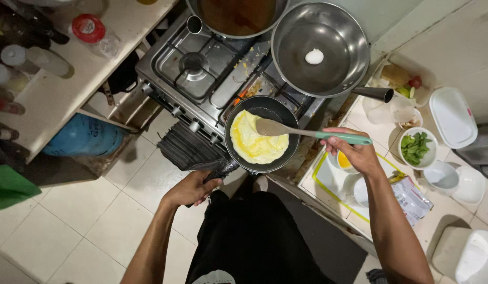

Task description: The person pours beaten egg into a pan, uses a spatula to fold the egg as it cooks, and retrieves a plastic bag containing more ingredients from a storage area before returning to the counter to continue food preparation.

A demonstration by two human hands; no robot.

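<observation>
A small black frying pan sits on the front right burner of a steel gas stove. A pale yellow omelette covers most of the pan's bottom. My left hand grips the pan handle below the stove's front edge. My right hand holds a spatula with a green handle. Its wooden blade rests on the omelette's upper right part.
A large steel pan with a white egg sits behind, beside a pot of brown liquid. The right counter holds a bowl of green leaves, white bowls, a cutting board. A blue gas cylinder stands at left.
</observation>
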